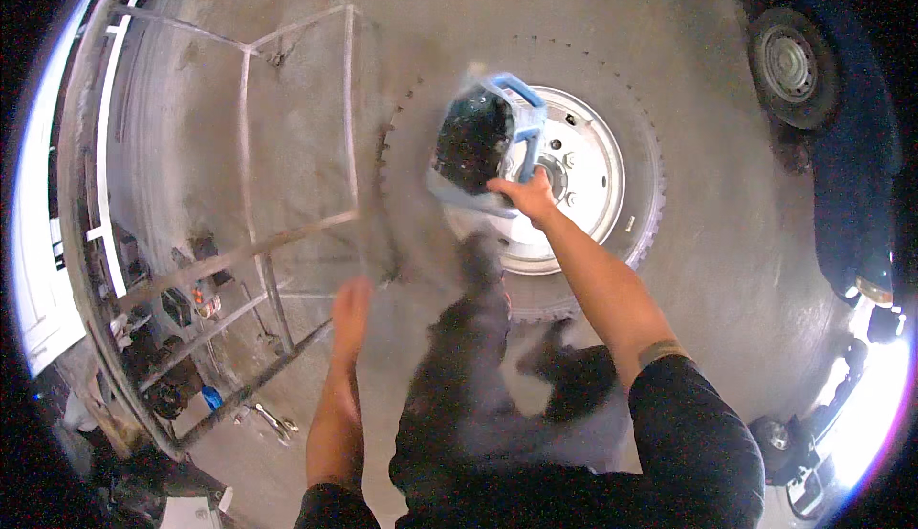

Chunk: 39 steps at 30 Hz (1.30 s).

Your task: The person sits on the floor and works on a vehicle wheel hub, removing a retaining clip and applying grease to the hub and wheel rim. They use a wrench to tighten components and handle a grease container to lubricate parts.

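My right hand (526, 196) is closed on the edge of a blue canister (528, 89), a boxy container with a handle and a large dark, speckled side. I hold it tilted above a big tyre (643, 161) with a white steel rim (598, 137), which lies flat on the floor and is partly hidden behind it. My left hand (354, 297) hangs lower down, close to the bars of a metal frame (301, 256). Motion smears its fingers, and I cannot tell whether it touches the frame.
At the left the metal frame rises beside clutter and tools, among them a wrench (273, 422) and a small blue item (211, 397). Along the right stands a dark vehicle (851, 175) with its wheel (792, 65). My legs (469, 376) are right below the tyre.
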{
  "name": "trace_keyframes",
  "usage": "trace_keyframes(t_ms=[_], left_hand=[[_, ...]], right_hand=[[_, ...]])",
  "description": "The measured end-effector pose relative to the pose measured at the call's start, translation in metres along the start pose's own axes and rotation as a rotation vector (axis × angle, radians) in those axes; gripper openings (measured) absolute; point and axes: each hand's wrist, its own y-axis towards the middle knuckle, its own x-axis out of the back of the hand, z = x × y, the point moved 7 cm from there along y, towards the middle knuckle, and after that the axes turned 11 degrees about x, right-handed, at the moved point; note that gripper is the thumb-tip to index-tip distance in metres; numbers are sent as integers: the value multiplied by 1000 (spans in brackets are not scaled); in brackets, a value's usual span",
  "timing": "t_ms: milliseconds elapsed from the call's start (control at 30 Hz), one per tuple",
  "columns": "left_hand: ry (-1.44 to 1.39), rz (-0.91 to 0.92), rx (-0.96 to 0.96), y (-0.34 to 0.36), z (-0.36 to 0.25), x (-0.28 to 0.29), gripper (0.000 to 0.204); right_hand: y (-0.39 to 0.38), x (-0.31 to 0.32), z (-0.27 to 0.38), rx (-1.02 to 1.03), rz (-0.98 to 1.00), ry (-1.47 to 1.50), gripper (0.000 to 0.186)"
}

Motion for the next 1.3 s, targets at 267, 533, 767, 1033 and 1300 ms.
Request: trace_keyframes(t_ms=[267, 533, 767, 1033, 1300], left_hand=[[-193, 98, -102, 94, -61, -74, 48], [-94, 26, -484, 181, -109, -152, 29], [107, 210, -845, 190, -152, -250, 24], [317, 304, -1130, 176, -165, -341, 26], [282, 351, -1037, 174, -131, -350, 24]], right_hand=[[146, -111, -29, 0, 69, -140, 121], [196, -150, -72, 259, -50, -478, 90], [199, 20, -61, 716, 280, -612, 46], [144, 21, -170, 998, 528, -1762, 63], [186, -18, -190, 668, 608, -1908, 53]])
